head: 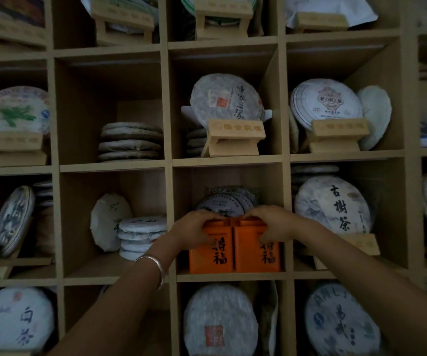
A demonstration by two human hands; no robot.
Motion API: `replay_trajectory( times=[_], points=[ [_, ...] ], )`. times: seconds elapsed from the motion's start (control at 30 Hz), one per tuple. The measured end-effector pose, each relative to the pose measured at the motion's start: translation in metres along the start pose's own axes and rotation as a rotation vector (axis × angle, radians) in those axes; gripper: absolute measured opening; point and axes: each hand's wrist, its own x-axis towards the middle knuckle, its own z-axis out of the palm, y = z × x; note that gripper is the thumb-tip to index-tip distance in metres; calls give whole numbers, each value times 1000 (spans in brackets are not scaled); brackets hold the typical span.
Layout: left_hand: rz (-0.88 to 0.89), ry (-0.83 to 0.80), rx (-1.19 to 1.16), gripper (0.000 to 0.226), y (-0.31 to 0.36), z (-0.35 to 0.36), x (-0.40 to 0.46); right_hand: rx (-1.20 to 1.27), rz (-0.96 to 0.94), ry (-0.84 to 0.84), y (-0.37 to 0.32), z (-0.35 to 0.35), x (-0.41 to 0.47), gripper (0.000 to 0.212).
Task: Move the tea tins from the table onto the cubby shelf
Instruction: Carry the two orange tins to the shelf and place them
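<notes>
Nearest the camera, two bare forearms rise from the bottom edge toward a cubby at about 6 o'clock from the middle of the view; a silver bangle (153,265) circles the left wrist. The left hand (194,231) curls over the top of the left orange tea tin (211,249), fingers hooked behind its upper edge, thumb at the front. The right hand (275,224) does the same on the right orange tea tin (257,253). So each grip is closed round the top of its own tin.

Both tins stand upright, touching side by side, at the front lip of the cubby shelf (230,276). No table is in view.

The tins look stiff and square-edged, with a smooth printed skin that could slip under dry fingers. They are probably light, though how full they are cannot be told. A hold over the top risks lifting a loose lid. Taking the flat side walls, or pushing on the front face, seems safer for sliding them deeper.

Just behind the tins, at 12 o'clock from them, lean paper-wrapped tea cakes (226,202). Their wrappers are soft and could crease if the tins are shoved back hard.
</notes>
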Motion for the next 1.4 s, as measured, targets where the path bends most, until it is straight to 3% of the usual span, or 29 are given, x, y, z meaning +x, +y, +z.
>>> replay_trajectory(
  times=[0.37, 0.57, 0.63, 0.87, 1.1, 1.4],
  points=[
    [-12, -31, -12, 69, 4, 0, -1, -10, -6, -4, 0, 1, -1, 76],
    [-21, -82, 133, 96, 11, -14, -1, -100, 29, -63, -5, -2, -1, 85],
    [-51, -80, 164, 94, 8, -20, -2, -172, 46, -52, -6, -4, -3, 84],
    [-94, -111, 179, 69, -5, -22, -10, -272, 19, -68, -8, -8, -3, 53],
    [-67, -72, 201, 67, -6, -20, -10, -245, 16, -32, -7, -8, -4, 60],
    [-69, -81, 172, 63, -5, -20, -12, -244, -3, -12, -3, -3, -4, 54]
  ],
)
